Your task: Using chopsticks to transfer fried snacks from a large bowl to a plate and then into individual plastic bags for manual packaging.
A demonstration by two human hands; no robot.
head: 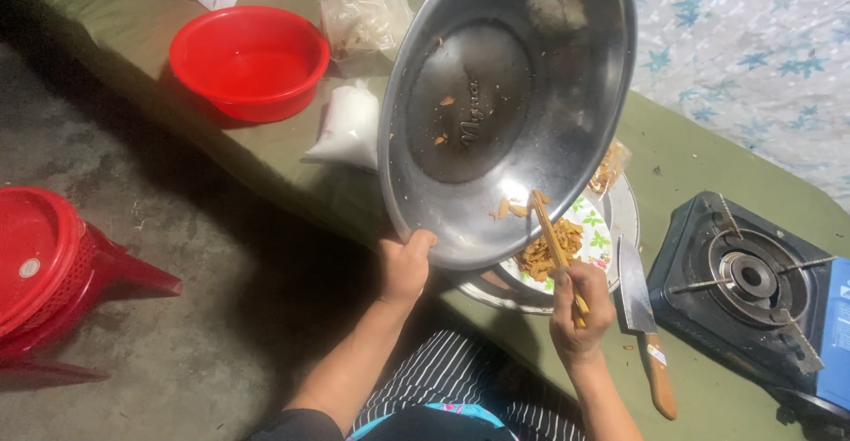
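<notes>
- The left hand [405, 266] clenched the lower rim of a large steel basin [509, 104], tilted steeply over a floral plate [591, 228]
- The right hand [580, 311] gripped a pair of chopsticks [553, 242], tips at the basin's low edge among shredded brown food [547, 253]
- Most shreds lay heaped on the plate; a few scraps clung inside the basin
- Judged step: scraping out the last bits; finishing would call for sweeping those strays down to the rim
- A cleaver [639, 304] lay just beside the plate, a gas stove [753, 277] further right, a red bowl [250, 60] well apart
</notes>
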